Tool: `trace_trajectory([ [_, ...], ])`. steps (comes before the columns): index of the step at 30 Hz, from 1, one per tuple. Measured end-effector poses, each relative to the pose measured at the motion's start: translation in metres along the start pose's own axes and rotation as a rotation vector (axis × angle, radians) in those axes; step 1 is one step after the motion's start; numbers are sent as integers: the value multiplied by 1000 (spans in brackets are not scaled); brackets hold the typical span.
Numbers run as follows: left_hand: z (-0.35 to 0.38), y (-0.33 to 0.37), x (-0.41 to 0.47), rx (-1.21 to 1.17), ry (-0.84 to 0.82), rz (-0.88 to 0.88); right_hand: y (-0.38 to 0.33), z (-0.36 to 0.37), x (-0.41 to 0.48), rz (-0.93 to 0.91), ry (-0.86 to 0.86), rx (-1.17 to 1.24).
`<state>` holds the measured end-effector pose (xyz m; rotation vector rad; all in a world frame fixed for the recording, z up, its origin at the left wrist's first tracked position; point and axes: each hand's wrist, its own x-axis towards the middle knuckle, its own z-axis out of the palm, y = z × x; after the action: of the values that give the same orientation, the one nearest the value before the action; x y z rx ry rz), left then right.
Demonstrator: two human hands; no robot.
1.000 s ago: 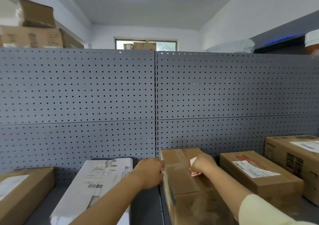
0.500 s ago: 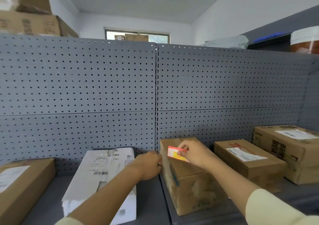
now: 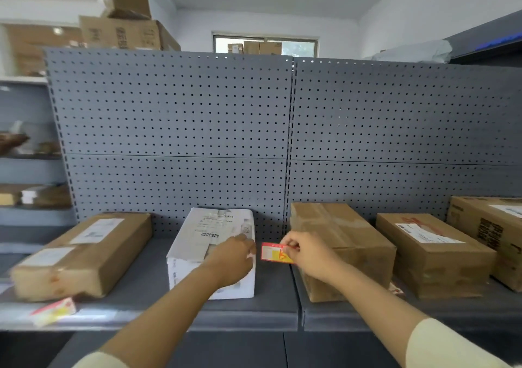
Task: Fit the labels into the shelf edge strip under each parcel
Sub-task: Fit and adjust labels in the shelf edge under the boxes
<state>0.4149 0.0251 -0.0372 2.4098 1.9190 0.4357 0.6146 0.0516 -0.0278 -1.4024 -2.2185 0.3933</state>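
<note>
Arms outstretched; right hand (image 3: 309,256) pinches label (image 3: 272,252).

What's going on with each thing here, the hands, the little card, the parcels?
right hand: pinching the red and yellow label, held above the shelf
left hand: closed, empty, in front of the white parcel
white parcel: lying flat, sealed
middle brown parcel: taped shut
label at the left shelf edge strip: tilted, blurred

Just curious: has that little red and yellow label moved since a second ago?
Yes. The label has moved left off the brown box, now held beside it.
</note>
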Motion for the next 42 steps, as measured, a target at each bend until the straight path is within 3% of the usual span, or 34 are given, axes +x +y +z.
trace_trajectory([
  [12, 20, -89, -88, 24, -194, -184, -53, 106, -11, -44, -182, -145],
  [17, 37, -119, -99, 77, -278, -118, -71, 139, -6, 17, -197, -178],
  [29, 60, -135, -97, 238, -211, 79, -84, 161, -8, 79, -67, -233],
  [42, 69, -125, -98, 178, -249, 7, -79, 159, -1, 1, -142, -334],
])
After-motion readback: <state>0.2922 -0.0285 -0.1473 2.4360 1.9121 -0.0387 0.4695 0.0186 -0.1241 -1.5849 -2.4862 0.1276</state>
